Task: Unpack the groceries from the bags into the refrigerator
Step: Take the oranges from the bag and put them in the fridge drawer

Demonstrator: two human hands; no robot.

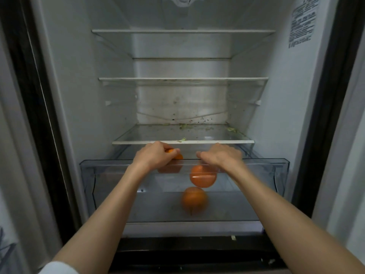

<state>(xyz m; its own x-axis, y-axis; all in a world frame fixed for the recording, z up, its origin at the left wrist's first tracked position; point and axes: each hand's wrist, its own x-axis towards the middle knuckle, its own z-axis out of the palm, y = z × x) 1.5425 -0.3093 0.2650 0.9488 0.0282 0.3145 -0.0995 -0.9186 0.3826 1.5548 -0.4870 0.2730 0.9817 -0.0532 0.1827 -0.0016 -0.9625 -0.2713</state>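
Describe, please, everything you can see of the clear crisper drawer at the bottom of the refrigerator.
The crisper drawer is a see-through, grey-tinted plastic bin, pulled out below the lowest glass shelf. Through its front wall two oranges show, one above a blurred one. The left hand, gripping another orange, and the right hand reach over its front rim.

Three oranges show: one (173,153) wrapped in the left hand (152,156), one (203,176) just below the right hand (221,155), and one blurred (194,199) lower in the drawer. Two bare hands reach in over one clear plastic drawer (87,169). The refrigerator (286,95) holds three glass shelves, at top (183,31), middle (183,79) and bottom (227,142), and one printed label (302,22) is stuck on its right inner wall.
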